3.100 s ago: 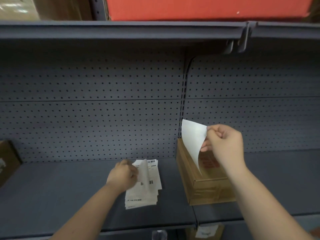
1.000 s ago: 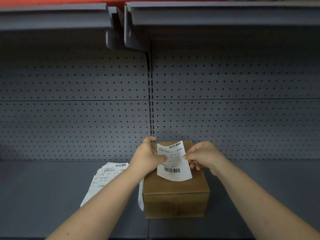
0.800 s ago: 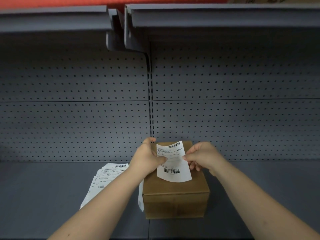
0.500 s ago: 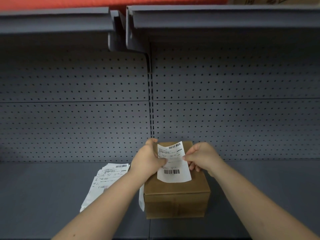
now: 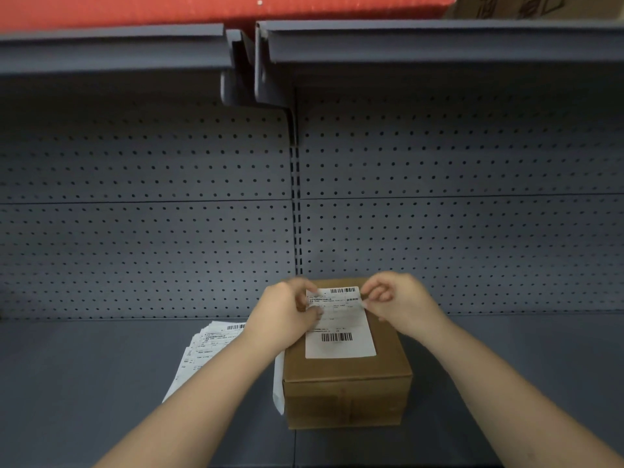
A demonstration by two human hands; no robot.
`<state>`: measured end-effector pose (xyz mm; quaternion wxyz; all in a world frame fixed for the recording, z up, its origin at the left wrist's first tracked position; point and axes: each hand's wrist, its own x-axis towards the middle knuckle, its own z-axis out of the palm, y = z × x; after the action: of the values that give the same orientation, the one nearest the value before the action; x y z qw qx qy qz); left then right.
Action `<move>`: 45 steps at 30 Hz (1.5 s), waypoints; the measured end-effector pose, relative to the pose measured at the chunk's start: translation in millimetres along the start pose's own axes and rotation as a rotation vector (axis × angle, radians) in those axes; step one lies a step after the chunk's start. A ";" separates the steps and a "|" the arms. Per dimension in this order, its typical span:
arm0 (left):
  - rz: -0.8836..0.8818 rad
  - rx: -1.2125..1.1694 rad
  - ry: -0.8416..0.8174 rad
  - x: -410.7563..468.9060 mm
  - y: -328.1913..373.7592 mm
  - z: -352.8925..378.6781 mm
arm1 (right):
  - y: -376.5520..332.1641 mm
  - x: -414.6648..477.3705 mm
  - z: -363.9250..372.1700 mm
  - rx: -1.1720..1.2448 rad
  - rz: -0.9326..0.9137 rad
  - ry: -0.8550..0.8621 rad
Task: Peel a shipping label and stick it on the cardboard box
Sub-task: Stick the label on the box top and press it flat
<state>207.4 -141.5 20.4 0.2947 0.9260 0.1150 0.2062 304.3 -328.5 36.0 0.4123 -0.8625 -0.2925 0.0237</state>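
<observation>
Shipping label (image 5: 339, 327): lies face-up on top of cardboard box (image 5: 344, 359), near edge apparently down first for alignment. Left hand (image 5: 287, 310) at 9 o'clock and right hand (image 5: 396, 298) at 3 o'clock; fingers pinch its far corners. Spare label stack (image 5: 202, 349): shelf (image 5: 84, 383), 9 o'clock of box.

1. One box (image 5: 346, 390) on the shelf (image 5: 84, 383).
2. One label (image 5: 339, 327) on the box top, with two barcodes showing on it.
3. One fanned stack of label sheets (image 5: 202, 352) left of the box; the sheets overlap too closely to count, perhaps five or more.
4. One white strip (image 5: 278, 383) against the box's left side.
5. Two hands: left hand (image 5: 287, 312), right hand (image 5: 398, 298).
6. Up top, one red box (image 5: 219, 6) and one brown carton (image 5: 526, 6).
</observation>
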 end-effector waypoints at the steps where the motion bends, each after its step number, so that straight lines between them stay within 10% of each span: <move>1: 0.081 -0.004 -0.028 -1.4 0.2 0.8 | 0.4 -1.9 3.0 -0.020 -0.098 -0.044; 8: 0.361 0.031 -0.146 -3.4 -8.4 16.0 | 9.5 -4.1 29.7 -0.210 -0.425 -0.169; 45: 0.214 -0.036 -0.022 11.8 -54.7 6.3 | 45.5 15.0 1.0 -0.283 -0.357 -0.069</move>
<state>215.7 -96.9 -12.9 0.2887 0.9297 0.0085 0.2285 338.6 -342.2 5.4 0.2746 -0.8450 -0.4548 -0.0612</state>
